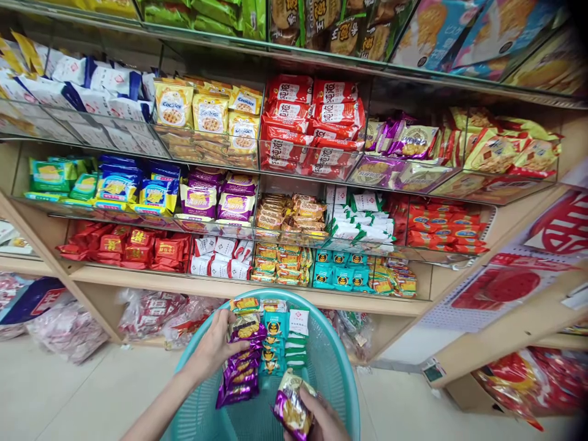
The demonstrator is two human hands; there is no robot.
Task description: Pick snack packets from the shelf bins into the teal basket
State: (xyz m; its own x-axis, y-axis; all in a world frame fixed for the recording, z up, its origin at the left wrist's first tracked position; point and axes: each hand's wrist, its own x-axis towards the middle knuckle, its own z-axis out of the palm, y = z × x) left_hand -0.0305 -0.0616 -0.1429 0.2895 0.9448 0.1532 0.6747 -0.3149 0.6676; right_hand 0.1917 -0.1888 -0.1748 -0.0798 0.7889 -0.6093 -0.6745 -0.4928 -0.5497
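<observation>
A teal plastic basket [337,343] stands below me with rows of small wrapped snack packets in it. My left hand [214,346] curls its fingers and thumb around the upper part of a row of purple biscuit packets [239,373] at the basket's left side. My right hand [324,416] holds a purple-and-cream biscuit packet [294,409] over the lower part of the basket, thumb on its front. Beside the purple row lie teal packets [274,343] and a row of white-and-green packets [297,331]. Yellow packets [245,304] sit at the basket's far end.
Glass-fronted shelves [220,277] ahead carry sorted snack packets, among them red packets [289,122] and cookie packets [209,113]. Bagged goods [151,312] lie beneath the lowest shelf. At the right, a cardboard box [473,392] holds red packages on the tiled floor [68,392].
</observation>
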